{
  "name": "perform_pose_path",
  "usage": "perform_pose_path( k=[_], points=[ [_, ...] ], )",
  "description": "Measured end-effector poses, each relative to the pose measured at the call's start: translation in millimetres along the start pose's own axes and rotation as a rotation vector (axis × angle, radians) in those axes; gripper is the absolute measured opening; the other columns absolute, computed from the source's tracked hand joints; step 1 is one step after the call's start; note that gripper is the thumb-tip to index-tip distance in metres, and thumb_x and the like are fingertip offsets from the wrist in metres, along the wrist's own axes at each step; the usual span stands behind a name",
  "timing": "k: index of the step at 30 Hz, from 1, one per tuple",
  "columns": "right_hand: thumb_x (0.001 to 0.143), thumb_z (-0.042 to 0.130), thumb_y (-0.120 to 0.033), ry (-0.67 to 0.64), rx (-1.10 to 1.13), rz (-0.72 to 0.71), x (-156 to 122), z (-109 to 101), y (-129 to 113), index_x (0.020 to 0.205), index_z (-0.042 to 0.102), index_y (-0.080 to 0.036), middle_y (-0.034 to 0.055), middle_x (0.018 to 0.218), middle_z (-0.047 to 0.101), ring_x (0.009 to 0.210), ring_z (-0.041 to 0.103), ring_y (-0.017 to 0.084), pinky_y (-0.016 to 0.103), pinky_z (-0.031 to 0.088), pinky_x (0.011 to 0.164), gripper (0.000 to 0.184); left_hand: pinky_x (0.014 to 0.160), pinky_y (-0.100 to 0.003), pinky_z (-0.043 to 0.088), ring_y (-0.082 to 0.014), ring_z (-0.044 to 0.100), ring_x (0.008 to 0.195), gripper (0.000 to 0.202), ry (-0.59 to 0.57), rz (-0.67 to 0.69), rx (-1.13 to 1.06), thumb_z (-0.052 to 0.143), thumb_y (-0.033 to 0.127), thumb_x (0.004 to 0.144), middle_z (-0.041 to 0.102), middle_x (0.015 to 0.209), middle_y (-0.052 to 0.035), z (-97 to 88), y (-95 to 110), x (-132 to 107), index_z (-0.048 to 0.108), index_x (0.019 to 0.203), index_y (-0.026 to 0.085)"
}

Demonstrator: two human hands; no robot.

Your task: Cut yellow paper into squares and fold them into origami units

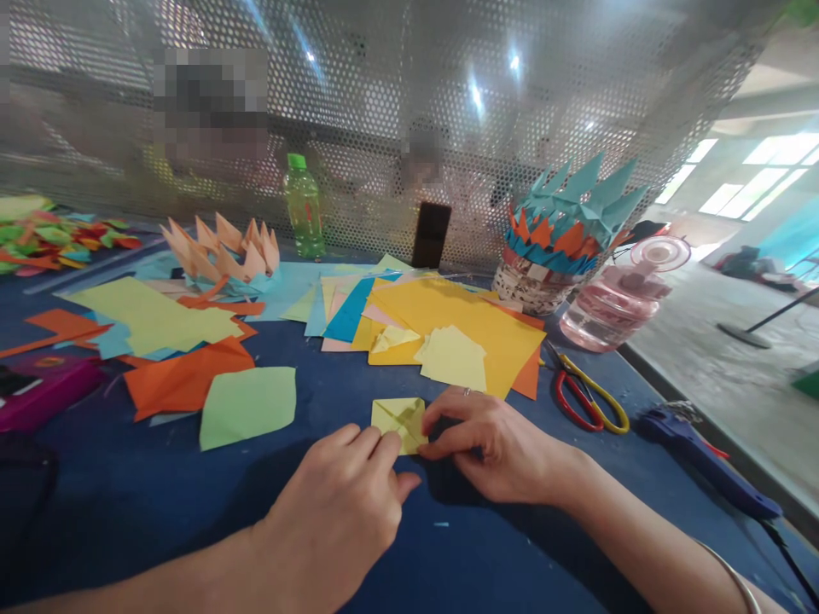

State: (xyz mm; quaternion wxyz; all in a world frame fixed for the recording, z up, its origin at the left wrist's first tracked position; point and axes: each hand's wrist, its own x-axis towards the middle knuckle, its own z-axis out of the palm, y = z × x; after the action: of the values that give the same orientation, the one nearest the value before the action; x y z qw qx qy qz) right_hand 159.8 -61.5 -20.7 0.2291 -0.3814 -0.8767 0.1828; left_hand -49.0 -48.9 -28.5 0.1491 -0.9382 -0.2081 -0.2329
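Note:
A small square of pale yellow paper (pixel 397 416) lies on the blue table in front of me, with crease lines meeting near its middle. My left hand (pixel 351 490) presses curled fingertips onto its lower left part, the thumb sticking out below. At its right edge, my right hand (pixel 499 439) has thumb and fingers closed on the paper. Just beyond are several cut pale yellow pieces (pixel 455 356) and a small folded yellow piece (pixel 392 339), lying on large yellow-orange sheets (pixel 448 298).
Red-and-yellow-handled scissors (pixel 585 396), a blue glue gun (pixel 710 460) and a pink bottle (pixel 614 303) stand or lie at right. A paper-crown basket (pixel 550 256), phone (pixel 431 234), green bottle (pixel 304 209) and peach paper crown (pixel 223 251) line the back. Green paper (pixel 249 405) lies left.

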Motion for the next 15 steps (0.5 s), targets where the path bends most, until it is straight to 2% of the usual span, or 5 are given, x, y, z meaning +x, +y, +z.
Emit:
perform_pose_path(
  k=[11,15],
  points=[
    [0.064,0.046,0.006,0.041,0.021,0.009,0.4,-0.7,-1.4,0.077,0.07,-0.019,0.0046,0.093,0.067,0.088,0.06,0.017,0.03,0.049,0.079,0.037,0.053,-0.033,0.023,-0.0165,0.047,0.055,0.037,-0.016,-0.016,0.018,0.045,0.016,0.091,0.049,0.055,-0.0014,-1.3,-1.6,0.2,0.056,0.055,0.018],
    [0.065,0.045,0.005,0.064,0.037,-0.004,1.1,1.8,-1.1,0.072,0.065,-0.018,0.0046,0.087,0.066,0.084,0.059,0.017,0.031,0.048,0.077,0.032,0.053,-0.033,0.024,-0.0167,0.047,0.055,0.034,-0.022,-0.023,0.01,0.049,0.015,0.088,0.051,0.055,-0.0014,-0.9,-2.2,0.4,0.056,0.055,0.018]
  ],
)
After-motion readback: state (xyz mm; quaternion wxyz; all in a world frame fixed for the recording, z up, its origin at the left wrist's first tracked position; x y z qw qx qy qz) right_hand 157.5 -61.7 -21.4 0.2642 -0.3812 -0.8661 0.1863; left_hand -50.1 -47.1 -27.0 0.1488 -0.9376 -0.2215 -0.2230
